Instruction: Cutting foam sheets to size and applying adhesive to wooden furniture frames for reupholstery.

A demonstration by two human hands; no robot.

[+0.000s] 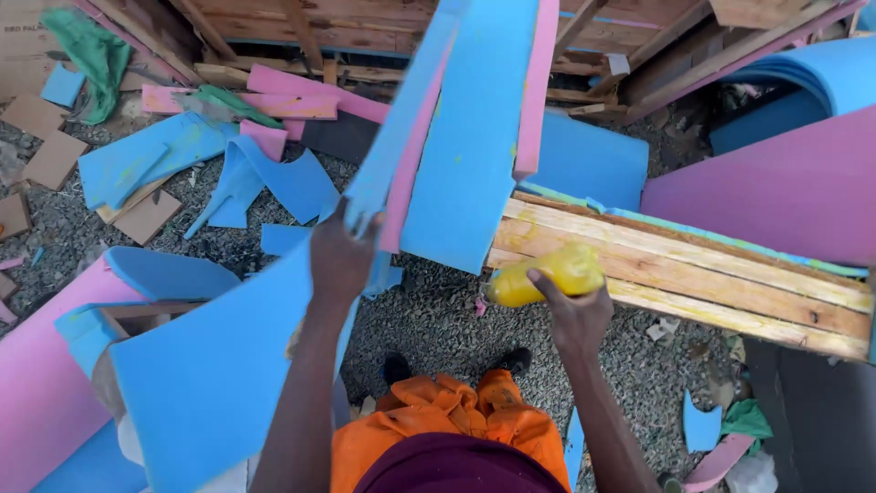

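Observation:
My left hand (339, 258) grips the lower end of a long blue foam strip (401, 119) that rises toward the top of the view, with a pink strip beside it. A wider blue foam sheet (474, 137) hangs next to them. My right hand (575, 315) is closed around a yellow plastic bottle (547, 274), held tilted with its nozzle end low at the left, just in front of a wooden frame (684, 274) of pale planks. Another large blue foam sheet (210, 374) lies below my left arm.
The ground is grey gravel (438, 319) littered with blue and pink foam offcuts (265, 183) and cardboard pieces (55, 155). A big purple-pink foam sheet (785, 183) lies at right, a rolled blue one behind it. Wooden pallets (319, 27) stand at the back.

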